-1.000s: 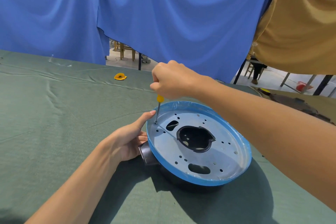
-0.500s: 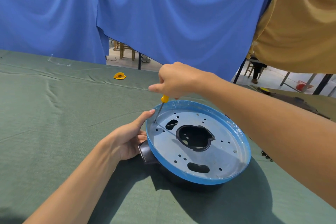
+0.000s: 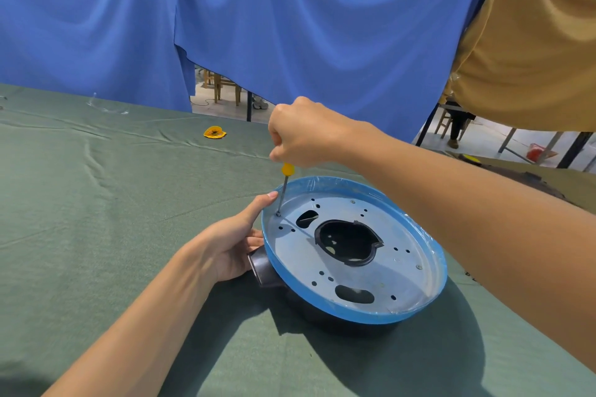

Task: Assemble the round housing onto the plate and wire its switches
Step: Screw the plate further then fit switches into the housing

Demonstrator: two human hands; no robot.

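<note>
In the lower centre of the frame, the blue-rimmed metal plate (image 3: 403,271) is seen lying on top of the black round housing (image 3: 264,269) on the green-covered table (image 3: 96,203). A yellow-handled screwdriver (image 3: 285,182) is clenched in the right hand (image 3: 306,132), its tip set on a screw (image 3: 278,213) near the plate's left edge. The plate's left rim is gripped by the left hand (image 3: 232,245), thumb on top and fingers curled beneath.

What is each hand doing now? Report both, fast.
Left hand: holding the plate by its blue rim.
Right hand: closed round the screwdriver, tip on the plate.
</note>
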